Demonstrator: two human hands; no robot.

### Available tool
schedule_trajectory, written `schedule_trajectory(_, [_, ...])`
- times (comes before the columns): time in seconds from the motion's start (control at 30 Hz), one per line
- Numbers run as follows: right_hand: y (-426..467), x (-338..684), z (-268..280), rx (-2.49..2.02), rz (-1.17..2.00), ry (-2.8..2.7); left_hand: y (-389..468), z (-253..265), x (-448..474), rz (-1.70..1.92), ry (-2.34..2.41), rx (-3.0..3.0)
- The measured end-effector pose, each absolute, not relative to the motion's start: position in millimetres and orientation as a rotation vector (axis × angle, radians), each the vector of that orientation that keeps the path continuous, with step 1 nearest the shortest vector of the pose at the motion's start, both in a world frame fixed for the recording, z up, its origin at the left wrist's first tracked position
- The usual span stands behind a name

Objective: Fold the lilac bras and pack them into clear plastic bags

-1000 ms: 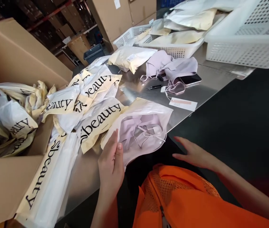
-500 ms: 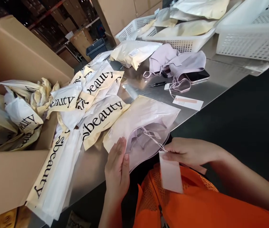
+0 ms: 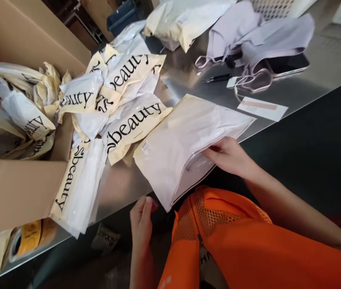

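Observation:
A translucent, cream-tinted plastic mailing bag (image 3: 176,132) lies partly over the table's front edge, with a small label at its left. Dark-edged contents show faintly through its near opening. My right hand (image 3: 230,156) pinches the bag near the right part of that opening; its fingertips are partly hidden by the plastic. Just left of the bag's lowest corner, my left hand (image 3: 142,218) is off the plastic, fingers curled with the thumb against them, nothing visible in it. Past the bag lie a lilac garment (image 3: 254,44) and a white hang tag (image 3: 262,108) on a cord.
Several filled bags printed "beauty" (image 3: 137,122) are heaped left of the bag. A cardboard box (image 3: 17,192) of similar bags stands at far left, beside a stack of flat bags (image 3: 83,188). A black pen-like tool (image 3: 220,78) and a phone (image 3: 291,64) lie near the garment.
The white tag and cord from my right hand are out of sight, and that hand has moved onto the bag's edge. My left hand has come off the bag and curled. The view has tilted down.

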State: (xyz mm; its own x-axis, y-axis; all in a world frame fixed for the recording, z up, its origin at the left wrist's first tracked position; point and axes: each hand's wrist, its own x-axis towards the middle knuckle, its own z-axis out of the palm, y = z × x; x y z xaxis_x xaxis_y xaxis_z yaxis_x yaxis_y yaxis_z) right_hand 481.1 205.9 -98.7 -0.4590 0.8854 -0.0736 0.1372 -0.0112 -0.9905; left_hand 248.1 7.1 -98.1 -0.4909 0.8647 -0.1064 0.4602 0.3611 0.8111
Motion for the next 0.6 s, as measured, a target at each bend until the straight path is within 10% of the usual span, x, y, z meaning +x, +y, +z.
schedule_trajectory(0.3, [104.7, 450.6, -107.2, -0.442, 2.357, -1.891, 8.0, -122.0, 280.9, 1.045, 1.498, 0.627])
schedule_trajectory(0.6, [104.0, 436.8, -109.6, -0.907, 2.149, -1.316, 3.0, -130.7, 264.8, 1.249, 1.614, 0.557])
